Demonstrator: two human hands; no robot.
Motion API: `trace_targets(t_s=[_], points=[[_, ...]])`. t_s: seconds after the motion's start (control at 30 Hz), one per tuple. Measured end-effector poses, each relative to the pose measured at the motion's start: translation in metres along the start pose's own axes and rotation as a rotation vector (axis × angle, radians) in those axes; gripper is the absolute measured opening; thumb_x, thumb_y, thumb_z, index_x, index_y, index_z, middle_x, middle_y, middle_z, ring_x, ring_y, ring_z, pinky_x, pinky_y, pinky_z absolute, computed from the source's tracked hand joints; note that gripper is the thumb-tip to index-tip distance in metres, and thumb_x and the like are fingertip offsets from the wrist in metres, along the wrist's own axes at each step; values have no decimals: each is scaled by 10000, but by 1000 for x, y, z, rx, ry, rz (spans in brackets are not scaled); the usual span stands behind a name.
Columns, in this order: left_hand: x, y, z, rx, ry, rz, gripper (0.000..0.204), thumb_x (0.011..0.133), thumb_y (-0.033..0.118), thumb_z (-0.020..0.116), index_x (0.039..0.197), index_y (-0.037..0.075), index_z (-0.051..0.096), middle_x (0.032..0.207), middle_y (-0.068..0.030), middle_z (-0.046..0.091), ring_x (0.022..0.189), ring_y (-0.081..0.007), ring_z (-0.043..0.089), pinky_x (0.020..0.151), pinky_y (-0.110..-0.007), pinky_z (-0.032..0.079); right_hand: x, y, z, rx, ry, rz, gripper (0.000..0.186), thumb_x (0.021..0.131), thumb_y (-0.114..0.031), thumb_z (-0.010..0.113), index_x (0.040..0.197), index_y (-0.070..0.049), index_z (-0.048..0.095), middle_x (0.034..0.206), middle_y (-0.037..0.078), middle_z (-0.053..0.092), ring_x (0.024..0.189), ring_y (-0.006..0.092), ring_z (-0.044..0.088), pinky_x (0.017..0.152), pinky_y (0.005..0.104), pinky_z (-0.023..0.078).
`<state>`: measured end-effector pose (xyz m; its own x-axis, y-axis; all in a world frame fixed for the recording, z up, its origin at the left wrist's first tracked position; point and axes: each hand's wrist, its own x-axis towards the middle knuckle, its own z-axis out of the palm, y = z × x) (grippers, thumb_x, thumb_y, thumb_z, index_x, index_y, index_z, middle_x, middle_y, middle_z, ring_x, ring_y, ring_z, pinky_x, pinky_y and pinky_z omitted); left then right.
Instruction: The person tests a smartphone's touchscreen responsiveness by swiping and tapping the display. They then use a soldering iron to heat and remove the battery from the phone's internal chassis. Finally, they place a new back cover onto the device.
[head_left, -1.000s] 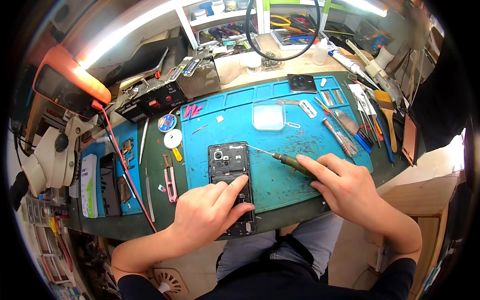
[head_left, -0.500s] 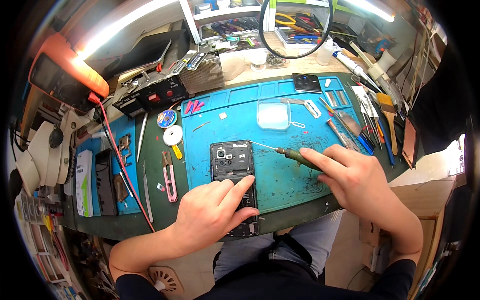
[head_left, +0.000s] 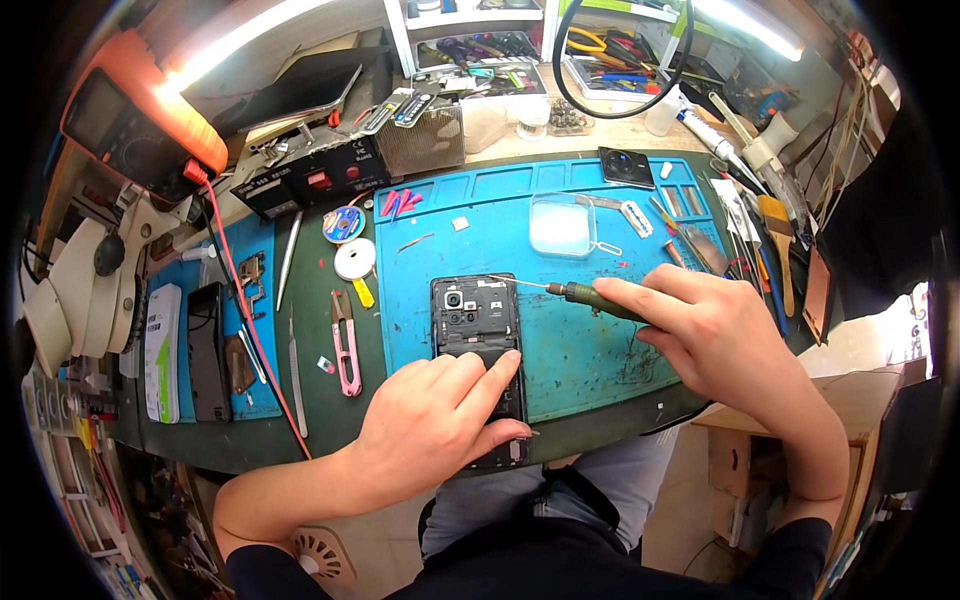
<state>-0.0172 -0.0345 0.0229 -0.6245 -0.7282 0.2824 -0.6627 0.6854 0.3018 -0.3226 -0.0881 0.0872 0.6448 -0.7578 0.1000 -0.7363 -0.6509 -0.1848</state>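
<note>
An opened black phone [head_left: 472,312], its camera and inner parts exposed, lies on the blue mat [head_left: 590,380]. My left hand [head_left: 435,420] holds it down, index fingertip on the inner parts, thumb by the right edge, other fingers curled. My right hand [head_left: 710,340] grips a green-handled thin tool [head_left: 590,298], whose tip reaches the phone's top edge near the upper right. Beyond them are a clear plastic box [head_left: 560,222] and a razor blade [head_left: 636,218]. Pink scissors [head_left: 346,350] lie left of the phone, below a white spool [head_left: 354,258].
An orange multimeter [head_left: 140,110] with leads, a white microscope body [head_left: 60,310] and a second phone [head_left: 208,350] are at left. A black power unit [head_left: 310,165] stands behind. Brushes [head_left: 775,240] and tools lie right; shelves of tool trays [head_left: 480,55] line the back.
The view has shifted slightly. The tool's tip has moved a little leftward along the phone's top edge, with my right hand following. My left hand stays on the phone.
</note>
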Motion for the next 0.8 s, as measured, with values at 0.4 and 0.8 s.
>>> trace_targets(t_s=[0.4,0.8], points=[[-3,-2,2,21,0,18,721,861,438,831,1405,-5,664,877,-58,510,760,-233,563,675,-374,464,7,0,-2,-53,14,-60,532,873,-79,780,1393,-171,715,990,40,696,850,249,724,692,374,580],[-2,0,1,57,-11,28,721,867,446,826,1403,-8,662,885,-60,508,764,-224,562,687,-366,468,13,2,1,-42,15,-89,524,871,-77,785,1384,-162,716,994,38,708,846,250,729,706,373,569]])
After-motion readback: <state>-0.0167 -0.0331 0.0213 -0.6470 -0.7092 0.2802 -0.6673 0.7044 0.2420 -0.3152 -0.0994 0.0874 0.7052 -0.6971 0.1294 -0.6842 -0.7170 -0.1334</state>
